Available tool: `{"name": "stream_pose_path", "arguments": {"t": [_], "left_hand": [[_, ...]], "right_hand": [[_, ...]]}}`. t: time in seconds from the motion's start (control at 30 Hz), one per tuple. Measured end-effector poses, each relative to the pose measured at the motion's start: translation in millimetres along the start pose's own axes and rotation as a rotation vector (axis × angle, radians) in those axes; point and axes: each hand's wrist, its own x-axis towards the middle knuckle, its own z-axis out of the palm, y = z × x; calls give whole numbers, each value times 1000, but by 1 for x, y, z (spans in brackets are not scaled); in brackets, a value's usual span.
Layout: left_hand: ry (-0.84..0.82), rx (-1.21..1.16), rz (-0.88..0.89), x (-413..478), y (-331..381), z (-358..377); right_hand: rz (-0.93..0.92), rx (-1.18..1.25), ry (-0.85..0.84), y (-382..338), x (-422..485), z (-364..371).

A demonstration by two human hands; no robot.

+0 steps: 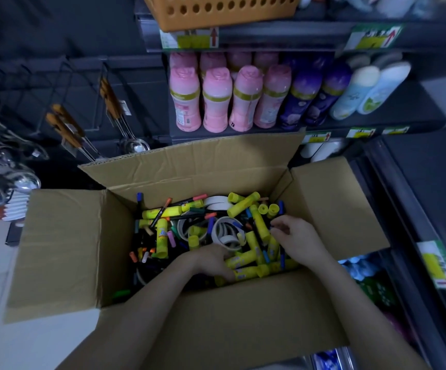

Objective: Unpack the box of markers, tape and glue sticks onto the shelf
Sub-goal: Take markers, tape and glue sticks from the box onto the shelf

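Obs., head view, looking down.

Box (64,249): brown corrugated cardboard, all four flaps folded out, matte, creased on the far flap. It sits centre frame, just in front of and below the dark metal shelf (425,108). All task items are inside the box.

Contents, jumbled loose:
- glue sticks (161,236): bright yellow plastic cylinders w/ yellow caps, smooth. Purple/blue printed labels, text too blurred to read.
- tape rolls (216,201): flat white/cream rings, several overlapping mid-box.
- markers (199,197): thin dark barrels w/ coloured caps (orange, blue, pink, green seen). No legible brand.

L hand (211,259): down in the near side of the box, fingers and thumb wrapped round a yellow glue stick lying flat near the front wall.
R hand (294,236): in the right half of the box, fingertips bent down among glue sticks and markers. Can't tell if it is pinching anything.

Surroundings:
- shelf row: pink bottles (214,100) w/ rounded caps, purple bottles (302,100), pale blue bottles (371,89), all glossy plastic.
- orange basket (222,12), perforated plastic, on the tier above.
- price tags (374,38): yellow-green w/ red arrows, writing unreadable.
- shiny metal ladles (133,146) w/ wood-tone handles hang at left.
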Motion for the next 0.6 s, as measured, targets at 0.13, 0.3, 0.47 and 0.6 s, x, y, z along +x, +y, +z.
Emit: {"name": "stream_pose_path", "arguments": {"t": [0.13, 0.3, 0.47, 0.6], "left_hand": [[-29, 55, 4, -2, -2, -3], [-136, -70, 4, -5, 6, -9], [-72, -227, -60, 0, 8, -1], [-147, -199, -29, -5, 6, 0]], "right_hand": [[18, 6, -10, 0, 6, 1], [55, -6, -37, -3, 15, 1], [97, -44, -47, -7, 25, 6], [91, -104, -113, -11, 32, 14]]}}
